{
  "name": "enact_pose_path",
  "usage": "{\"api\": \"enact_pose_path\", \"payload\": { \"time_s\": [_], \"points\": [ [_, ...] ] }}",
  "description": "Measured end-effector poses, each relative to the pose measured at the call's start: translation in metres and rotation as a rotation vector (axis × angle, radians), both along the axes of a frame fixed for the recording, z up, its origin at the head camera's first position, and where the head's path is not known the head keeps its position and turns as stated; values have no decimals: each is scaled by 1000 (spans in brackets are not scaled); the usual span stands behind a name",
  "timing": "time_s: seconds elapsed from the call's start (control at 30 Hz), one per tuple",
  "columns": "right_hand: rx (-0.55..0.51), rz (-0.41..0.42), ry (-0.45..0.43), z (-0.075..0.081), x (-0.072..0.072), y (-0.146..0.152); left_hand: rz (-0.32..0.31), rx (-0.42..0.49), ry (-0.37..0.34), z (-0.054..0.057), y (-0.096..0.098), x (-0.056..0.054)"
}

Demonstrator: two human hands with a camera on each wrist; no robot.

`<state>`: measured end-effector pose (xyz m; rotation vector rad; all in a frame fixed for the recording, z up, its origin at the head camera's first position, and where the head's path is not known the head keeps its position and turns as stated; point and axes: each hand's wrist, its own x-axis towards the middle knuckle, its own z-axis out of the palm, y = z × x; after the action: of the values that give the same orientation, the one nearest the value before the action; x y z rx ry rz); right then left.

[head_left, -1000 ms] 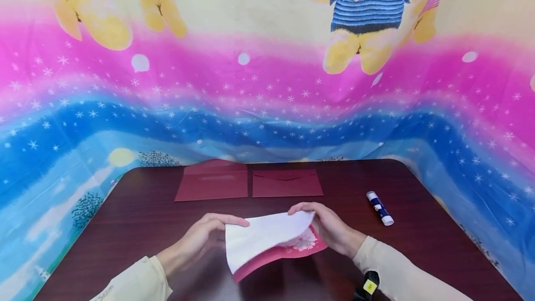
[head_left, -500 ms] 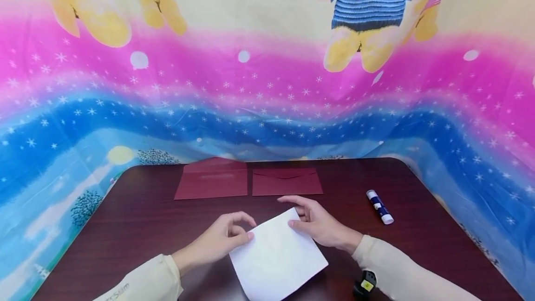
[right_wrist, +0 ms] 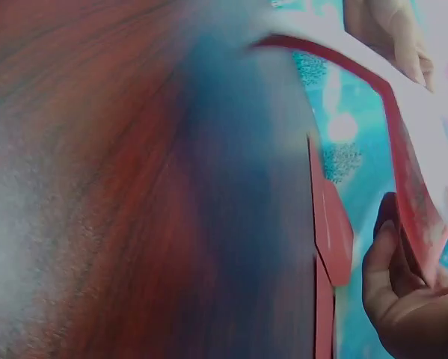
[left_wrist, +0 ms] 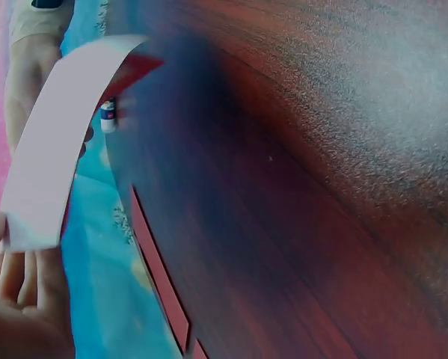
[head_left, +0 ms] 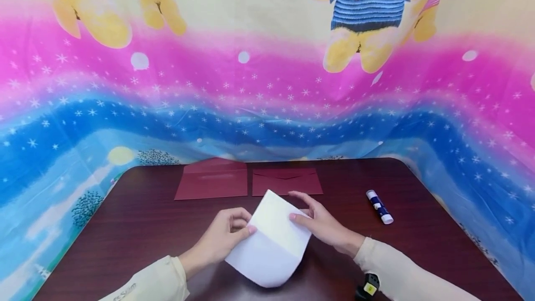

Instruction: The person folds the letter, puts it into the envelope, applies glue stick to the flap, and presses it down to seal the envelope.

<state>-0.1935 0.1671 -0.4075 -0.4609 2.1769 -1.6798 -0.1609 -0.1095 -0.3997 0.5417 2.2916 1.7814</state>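
A paper card (head_left: 271,245), plain white on the face turned up, is held above the table between both hands. My left hand (head_left: 221,236) pinches its left edge, thumb on the white face and fingers behind. At the right edge my right hand (head_left: 328,224) holds it, thumb on the white face and index finger stretched out past the edge. A crease crosses the card, and its near part curves downward. In the right wrist view the underside of the card (right_wrist: 404,153) shows red with a pale pattern. Most of that underside is hidden in the head view.
Two dark red envelopes lie at the back of the table: a left one (head_left: 211,185) with its flap raised and a right one (head_left: 288,185) with its flap down. A glue stick (head_left: 379,207) lies at the right. A printed cloth (head_left: 267,82) hangs behind the brown table (head_left: 138,217).
The card has turned so that its white face is up and one corner points away from me; its red floral side went out of the head view. Both hands have shifted their hold along its edges.
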Motion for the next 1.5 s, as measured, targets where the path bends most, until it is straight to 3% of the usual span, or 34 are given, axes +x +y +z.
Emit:
{"api": "enact_pose_path", "payload": {
  "time_s": [0.1,0.2,0.33,0.43,0.53,0.8,1.0,1.13,1.23,1.33,1.4,1.5],
  "points": [
    [-57,-58,-36,-3,1,0,113,61,-12,-1,-3,-1],
    [-138,-66,-39,-7,4,-4,236,104,-39,-2,-2,-2],
    [-198,-39,86,-13,11,-12,362,145,-51,-3,3,-2],
    [-183,-58,201,-14,15,-19,387,178,-16,-3,6,-1],
    [-118,-101,296,-12,16,-23,389,143,36,-2,6,0],
    [13,-169,421,-6,16,-24,413,-125,170,-1,5,3],
    [91,-263,444,-5,13,-25,372,-246,239,-10,4,6],
    [78,-190,430,-5,10,-25,209,-287,236,-13,8,8],
    [54,-98,413,-5,9,-26,44,-268,214,-15,11,8],
    [47,-50,398,-5,8,-27,-69,-227,164,-17,13,9],
    [33,-40,357,-5,7,-26,-99,-196,125,-17,13,10],
    [-23,-61,200,-6,6,-22,-81,-137,65,-17,12,10]
  ]
}}
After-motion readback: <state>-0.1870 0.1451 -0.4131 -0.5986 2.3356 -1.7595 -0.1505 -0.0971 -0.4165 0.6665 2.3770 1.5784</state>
